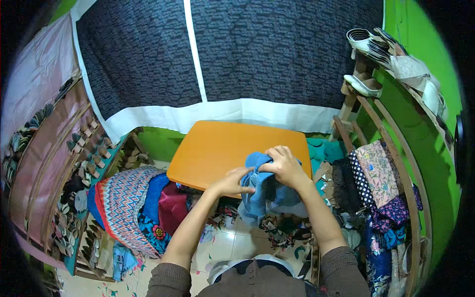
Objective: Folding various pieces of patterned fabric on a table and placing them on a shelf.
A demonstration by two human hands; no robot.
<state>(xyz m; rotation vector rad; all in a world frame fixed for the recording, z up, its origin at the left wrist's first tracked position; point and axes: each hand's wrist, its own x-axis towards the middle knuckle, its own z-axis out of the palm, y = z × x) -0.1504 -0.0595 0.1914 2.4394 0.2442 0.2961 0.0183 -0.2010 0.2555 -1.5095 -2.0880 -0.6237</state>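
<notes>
Both my hands are on a bundle of blue, denim-like cloth (256, 200), held up over the near edge of an orange table (222, 146). My right hand (287, 167) grips its upper right part, with the fingers bent over the top. From the left, my left hand (230, 183) pinches the cloth's side between thumb and fingers. Folded layers show between the hands, and a paler, thin-looking part hangs below. What the bundle is made into cannot be made out.
Folded patterned fabrics (131, 203) are piled at left, beside racks of shoe parts (86, 158). On the right, a wooden rack (391, 133) stands near more fabrics (378, 173), with white shoes (363, 85) above. Scraps (282, 230) litter the tiled floor. A dark curtain (267, 54) hangs behind the table.
</notes>
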